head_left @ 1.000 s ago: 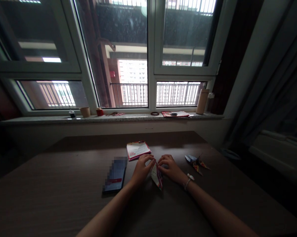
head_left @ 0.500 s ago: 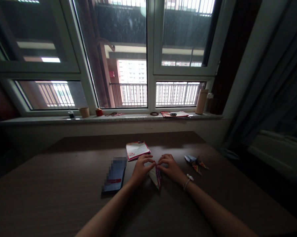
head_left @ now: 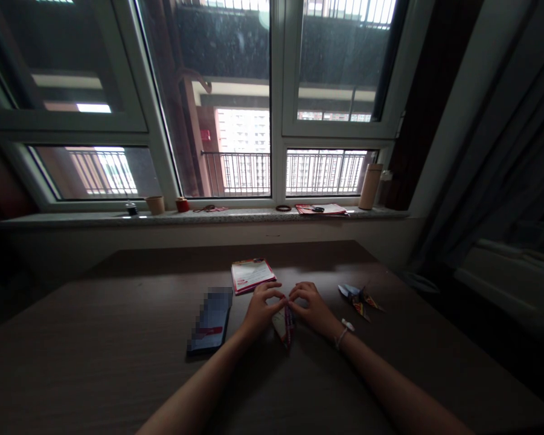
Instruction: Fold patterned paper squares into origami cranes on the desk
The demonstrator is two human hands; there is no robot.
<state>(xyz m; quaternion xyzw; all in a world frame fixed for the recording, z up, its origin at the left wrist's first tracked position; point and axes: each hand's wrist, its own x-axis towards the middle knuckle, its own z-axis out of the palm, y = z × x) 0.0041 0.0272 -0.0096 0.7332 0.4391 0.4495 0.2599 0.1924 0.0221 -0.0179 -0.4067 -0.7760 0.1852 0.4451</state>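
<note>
As I look down through the head camera, the left hand [head_left: 261,309] and the right hand [head_left: 311,306] both pinch the far end of the folded paper [head_left: 281,327], whose pointed near end aims back towards me above the desk [head_left: 118,338], between the phone [head_left: 212,323] and a cluster of paper folds [head_left: 358,301]. I take the step in hand to be creasing that pinched end, though the fingers hide the fold itself. To my mind, the next move calls for light, even fingertip pressure.
</note>
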